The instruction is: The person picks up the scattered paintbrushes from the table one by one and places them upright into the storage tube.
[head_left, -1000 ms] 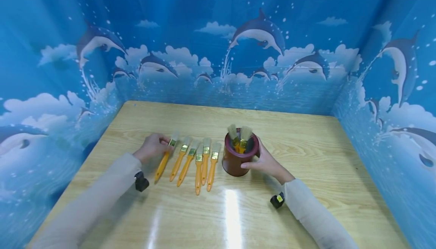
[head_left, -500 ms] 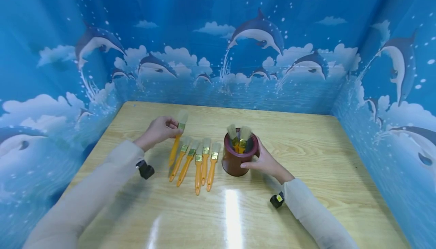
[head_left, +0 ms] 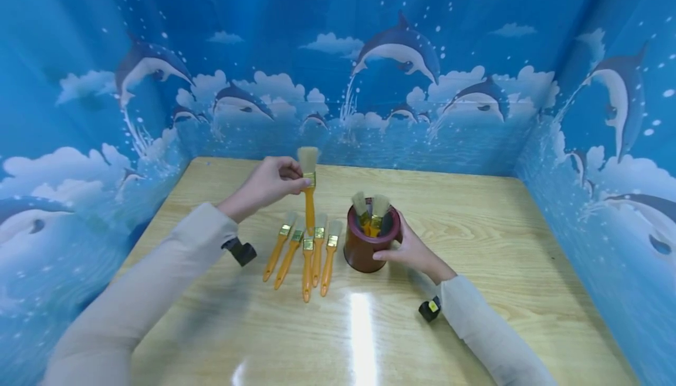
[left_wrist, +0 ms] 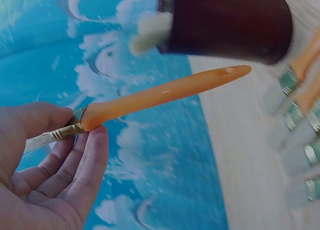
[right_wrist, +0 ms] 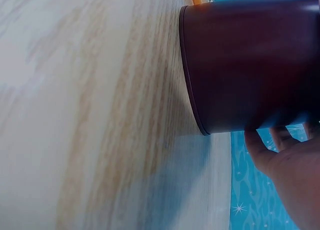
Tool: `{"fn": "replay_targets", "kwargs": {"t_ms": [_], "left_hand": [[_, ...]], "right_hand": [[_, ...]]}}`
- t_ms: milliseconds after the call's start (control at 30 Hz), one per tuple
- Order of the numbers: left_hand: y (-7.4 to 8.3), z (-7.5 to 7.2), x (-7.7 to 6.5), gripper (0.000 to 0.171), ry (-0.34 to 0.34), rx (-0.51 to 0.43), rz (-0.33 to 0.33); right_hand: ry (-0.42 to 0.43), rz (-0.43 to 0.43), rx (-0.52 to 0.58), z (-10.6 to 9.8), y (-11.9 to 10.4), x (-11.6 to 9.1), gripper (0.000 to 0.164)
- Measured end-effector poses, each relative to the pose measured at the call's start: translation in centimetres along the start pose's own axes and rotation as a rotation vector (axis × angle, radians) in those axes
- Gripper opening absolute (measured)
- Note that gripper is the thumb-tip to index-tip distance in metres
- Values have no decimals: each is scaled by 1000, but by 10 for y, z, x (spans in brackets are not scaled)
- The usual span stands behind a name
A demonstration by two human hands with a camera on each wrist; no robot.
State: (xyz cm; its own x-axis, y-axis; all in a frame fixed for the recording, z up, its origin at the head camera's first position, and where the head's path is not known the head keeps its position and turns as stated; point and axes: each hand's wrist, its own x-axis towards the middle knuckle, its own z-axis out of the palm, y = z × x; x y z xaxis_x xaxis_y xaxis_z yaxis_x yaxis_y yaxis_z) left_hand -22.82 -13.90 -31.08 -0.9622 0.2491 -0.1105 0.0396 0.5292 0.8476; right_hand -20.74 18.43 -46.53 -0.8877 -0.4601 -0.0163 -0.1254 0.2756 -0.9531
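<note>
My left hand [head_left: 270,182] pinches a paintbrush [head_left: 310,207] by its metal band between thumb and fingers. The brush is raised upright, bristles up, its orange handle pointing down over the other brushes. In the left wrist view the whole handle of this paintbrush [left_wrist: 167,93] shows beyond the fingertips. A dark red-brown cup [head_left: 363,255] stands on the table to the right, holding a few brushes [head_left: 379,207] bristles up. My right hand [head_left: 413,252] holds the cup from its right side, thumb across the front; the right wrist view shows fingers [right_wrist: 256,145] against the cup's wall.
Several paintbrushes [head_left: 307,271] with orange handles lie in a loose row left of the cup, bristles away from me. The wooden table [head_left: 449,210] ends at a blue dolphin-print curtain [head_left: 296,98] at the back and sides.
My left hand has lifted the paintbrush from the left end of the row, then carried it up and right, turning it upright. My right hand and the cup stay in place.
</note>
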Motion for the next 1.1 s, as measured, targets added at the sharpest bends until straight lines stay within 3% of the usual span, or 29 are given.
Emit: {"fn": "replay_targets", "kwargs": {"t_ms": [267,567,867,1100], "left_hand": [[31,3,-7,27,16,-121,101],[45,19,-7,26,5,-231,177],[37,44,3,22,-46,-156,231],[31,56,9,17,-89,-92,221]], "right_hand": [[7,7,-26,0,2,0,109],[6,-4,-18,-1,0,0,109],[-7,40,-7,-2,1,1,110],[-25,43,14,-1,-10,-1,110]]}}
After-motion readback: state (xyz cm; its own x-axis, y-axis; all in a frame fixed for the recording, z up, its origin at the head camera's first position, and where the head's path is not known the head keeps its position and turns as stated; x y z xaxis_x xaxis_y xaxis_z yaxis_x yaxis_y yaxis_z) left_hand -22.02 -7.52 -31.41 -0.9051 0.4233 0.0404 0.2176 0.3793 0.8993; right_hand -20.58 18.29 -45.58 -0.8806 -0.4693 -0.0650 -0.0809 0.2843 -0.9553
